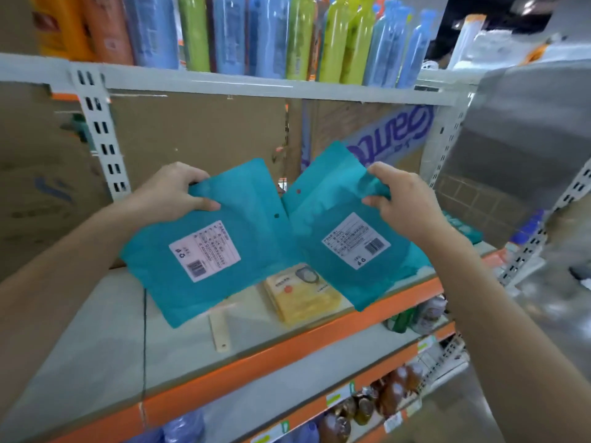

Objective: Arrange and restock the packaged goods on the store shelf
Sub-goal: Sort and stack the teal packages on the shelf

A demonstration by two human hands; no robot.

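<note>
Your left hand [172, 193] pinches the top edge of the left teal pouch [224, 251], thumb on the near face. Your right hand [399, 199] pinches the top corner of the right teal pouch [345, 251] likewise. Both pouches hang below your grips, labels toward you, inner edges meeting between your hands. Below them, a yellow packet [303, 298] lies flat on the shelf [96, 346], with a pale strip [219, 330] just left of it.
</note>
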